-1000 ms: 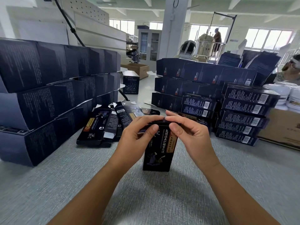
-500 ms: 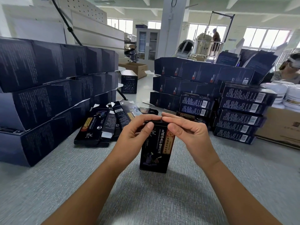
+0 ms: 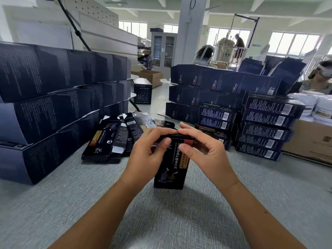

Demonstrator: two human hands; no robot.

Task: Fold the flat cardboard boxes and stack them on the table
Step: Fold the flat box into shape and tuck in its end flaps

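While the box (image 3: 169,169) stands upright on the grey table (image 3: 179,221), as it did a second ago, the work at its top has moved on. Earlier both sets of fingers lay bunched over it. Now the top flap (image 3: 172,136) shows as a dark edge lying almost level. The left hand (image 3: 149,153) curls its fingers over that flap, thumb pressed on the front face. The right hand (image 3: 206,151) pinches the same edge between index tip and thumb, its other fingers lifted loosely clear. The closure looks nearly tucked, so this box is probably close to ready for stacking.

Behind and left of the box lies a fan of flat blanks (image 3: 107,141). Behind and right of it stands the folded stack (image 3: 265,130), barcodes outward. Far left of the box rise large dark cartons (image 3: 53,105). Beyond the folded stack sit a brown carton (image 3: 312,141) and white tubs (image 3: 309,103). Well behind the box are a white pillar (image 3: 192,33) and bright windows (image 3: 294,44).
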